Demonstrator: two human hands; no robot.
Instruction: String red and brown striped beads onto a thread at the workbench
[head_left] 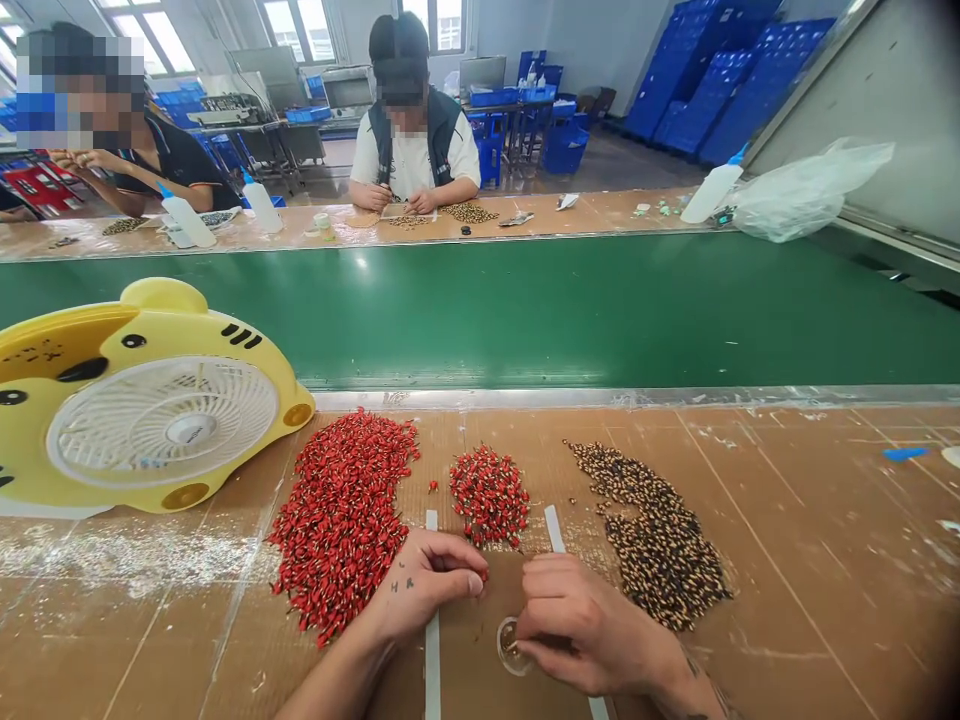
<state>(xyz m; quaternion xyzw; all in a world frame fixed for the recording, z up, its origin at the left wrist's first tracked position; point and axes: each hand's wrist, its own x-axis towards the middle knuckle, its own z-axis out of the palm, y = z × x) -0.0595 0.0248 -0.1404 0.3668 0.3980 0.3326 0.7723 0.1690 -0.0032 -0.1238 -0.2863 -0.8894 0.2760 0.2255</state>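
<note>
My left hand is closed in a pinch beside a large heap of small red pieces. Between its thumb and index finger a bit of a red piece shows. My right hand has its fingers pressed together at a small clear round dish; what they hold, if anything, is too small to make out. Just beyond both hands lies a smaller pile of red pieces with pale and dark tips. Right of my right hand spreads a heap of small black-and-tan pieces.
Two white strips run along the cardboard-covered table. At left stands a yellow animal-shaped fan. Beyond runs a green belt. Two people sit across it, near squeeze bottles and a plastic bag.
</note>
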